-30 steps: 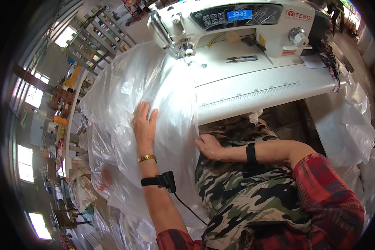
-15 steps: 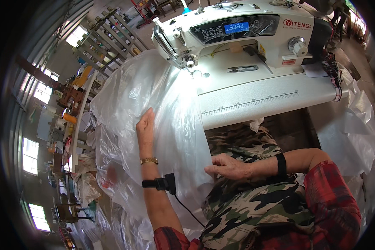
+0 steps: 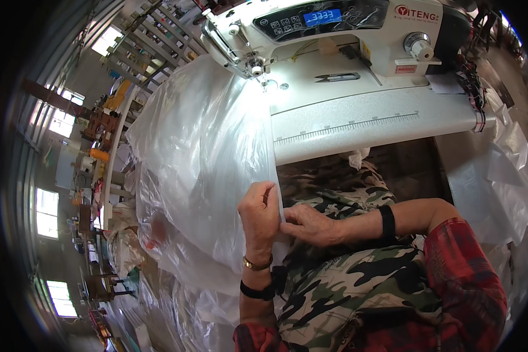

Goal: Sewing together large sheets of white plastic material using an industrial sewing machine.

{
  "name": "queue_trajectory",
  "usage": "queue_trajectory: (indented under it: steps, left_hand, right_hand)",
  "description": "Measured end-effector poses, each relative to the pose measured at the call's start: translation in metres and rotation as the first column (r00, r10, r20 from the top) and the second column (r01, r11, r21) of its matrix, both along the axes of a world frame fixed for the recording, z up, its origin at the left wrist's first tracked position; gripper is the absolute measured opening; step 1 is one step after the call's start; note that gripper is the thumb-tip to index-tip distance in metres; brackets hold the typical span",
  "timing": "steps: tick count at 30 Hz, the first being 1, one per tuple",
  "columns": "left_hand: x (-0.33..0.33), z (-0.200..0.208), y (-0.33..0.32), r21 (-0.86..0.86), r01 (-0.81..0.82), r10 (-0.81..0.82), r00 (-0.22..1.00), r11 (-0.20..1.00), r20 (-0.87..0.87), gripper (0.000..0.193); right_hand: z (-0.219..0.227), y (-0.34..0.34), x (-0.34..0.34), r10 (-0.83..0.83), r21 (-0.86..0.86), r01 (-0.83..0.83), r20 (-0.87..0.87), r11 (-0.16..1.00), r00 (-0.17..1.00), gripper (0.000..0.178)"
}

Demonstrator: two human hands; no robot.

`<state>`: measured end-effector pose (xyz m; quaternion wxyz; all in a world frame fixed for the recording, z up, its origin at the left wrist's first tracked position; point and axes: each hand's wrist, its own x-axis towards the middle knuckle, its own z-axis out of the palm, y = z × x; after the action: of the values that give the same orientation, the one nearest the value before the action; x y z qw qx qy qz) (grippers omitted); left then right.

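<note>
A large clear plastic sheet (image 3: 199, 158) runs from under the needle area of a white sewing machine (image 3: 358, 44) down toward my lap. Its right edge is stretched in a nearly straight line. My left hand (image 3: 259, 211) is curled closed on that edge, thumb side up. Just right of it, my right hand (image 3: 311, 225) pinches the same edge between thumb and fingers. The two hands are close together above my camouflage apron (image 3: 358, 281). The machine's lamp glares on the plastic by the needle, so the needle tip is hard to make out.
Thread snips (image 3: 338, 77) lie on the machine bed, behind a ruler-marked front table edge (image 3: 346, 132). More crumpled plastic (image 3: 498, 176) hangs at the right. Metal racks (image 3: 152, 44) and a cluttered workbench (image 3: 108, 170) stand at the left.
My left hand has moved right and down from the middle of the sheet to its edge and closed there. The sheet's edge is straighter, and the whole view has shifted slightly.
</note>
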<state>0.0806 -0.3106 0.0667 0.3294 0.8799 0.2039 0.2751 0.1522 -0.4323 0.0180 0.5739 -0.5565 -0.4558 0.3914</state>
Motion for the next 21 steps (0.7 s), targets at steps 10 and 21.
queue_trajectory:
  steps: [10, 21]
  left_hand:
    - [-0.002, -0.002, 0.005, 0.237, -0.023, 0.063, 0.985, 0.971, -0.161, 0.014]
    - [-0.004, 0.012, -0.015, 0.318, 0.141, -0.071, 0.972, 0.937, -0.223, 0.008]
  right_hand:
    - [0.002, 0.0, 0.0, -0.003, -0.001, 0.003, -0.022, 1.0, 1.0, 0.024]
    - [0.003, -0.009, 0.0, -0.078, 0.008, 0.078, 0.246, 0.997, 0.966, 0.019]
